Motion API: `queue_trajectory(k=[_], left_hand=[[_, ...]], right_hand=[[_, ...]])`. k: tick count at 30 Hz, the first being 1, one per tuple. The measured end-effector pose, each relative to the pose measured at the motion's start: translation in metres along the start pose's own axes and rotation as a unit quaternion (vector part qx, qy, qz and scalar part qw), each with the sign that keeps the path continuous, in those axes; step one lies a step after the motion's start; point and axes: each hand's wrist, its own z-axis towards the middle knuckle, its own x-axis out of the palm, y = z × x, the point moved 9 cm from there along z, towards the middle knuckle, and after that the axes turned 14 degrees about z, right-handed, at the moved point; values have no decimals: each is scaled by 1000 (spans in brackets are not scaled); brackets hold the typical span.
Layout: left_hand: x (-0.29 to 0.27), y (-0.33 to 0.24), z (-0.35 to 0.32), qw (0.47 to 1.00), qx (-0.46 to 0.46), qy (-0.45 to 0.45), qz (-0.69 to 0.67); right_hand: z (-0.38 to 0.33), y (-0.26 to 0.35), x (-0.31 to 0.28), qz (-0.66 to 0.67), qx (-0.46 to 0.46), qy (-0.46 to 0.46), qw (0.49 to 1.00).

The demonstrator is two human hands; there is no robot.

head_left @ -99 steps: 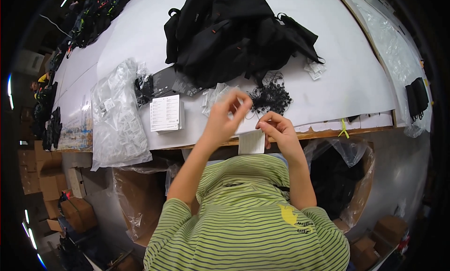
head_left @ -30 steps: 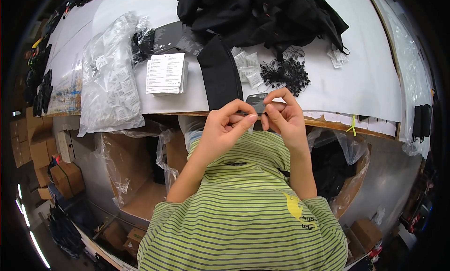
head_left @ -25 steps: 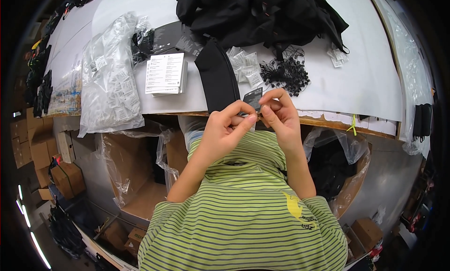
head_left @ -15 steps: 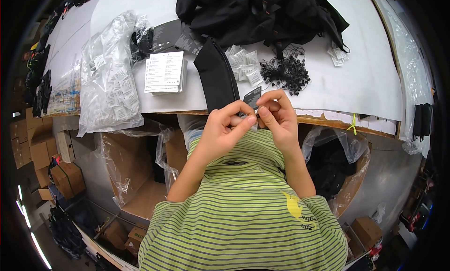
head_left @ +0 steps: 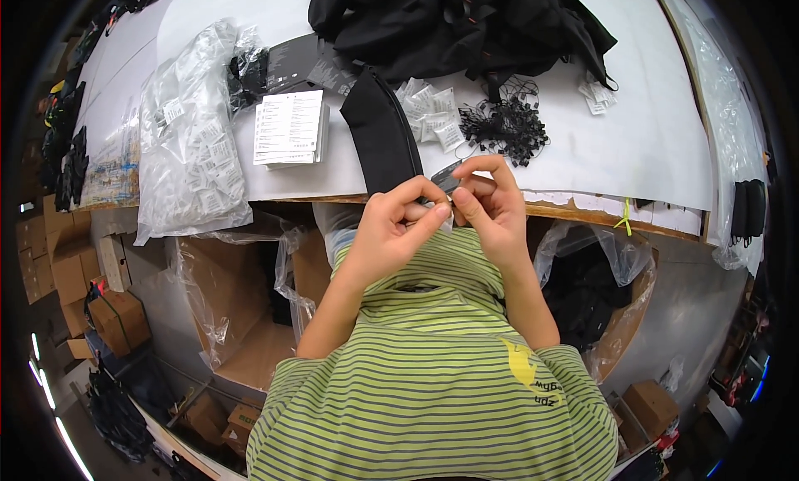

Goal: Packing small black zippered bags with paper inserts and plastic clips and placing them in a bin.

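Note:
Close together at the table's front edge, both hands are working with fingers pinched. My left hand (head_left: 401, 223) is closed, thumb against index finger; whatever sits between the fingertips is too small to make out, though a bit of white shows below them. My right hand (head_left: 493, 200) is closed too, with a small dark grey hang tag (head_left: 445, 178) at its fingers, tilted. Just beyond my left hand lies a flat black fabric pouch (head_left: 379, 136) with a zip along one edge. White sachets (head_left: 432, 113) and a tangle of black tag strings (head_left: 506, 123) lie beyond the hands.
To the left are a stack of white printed cards (head_left: 288, 127) and a clear bag (head_left: 196, 140) of white sachets. Dark cards (head_left: 291, 62) lie behind. Black fabric goods (head_left: 466, 27) are heaped at the far side. Below the edge stand plastic-lined cartons (head_left: 220, 298).
The dark hang tag has tipped and shows less of its face between my hands. My fingers have shifted only slightly; the table's things stay put.

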Motion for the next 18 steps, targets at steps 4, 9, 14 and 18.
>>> queue_trajectory(k=[4,9,14,18], left_hand=[[0,-1,0,1000,-4,4,6],[-1,3,4,1000,-13,-24,-8],[-5,10,12,999,-1,-30,-20],[-35,-28,33,942,180,-74,274]], right_hand=[[-1,2,2,-16,0,4,1000],[-1,1,2,-12,12,26,1000],[0,1,4,28,5,23,999],[1,10,-6,23,1,-13,1000]])
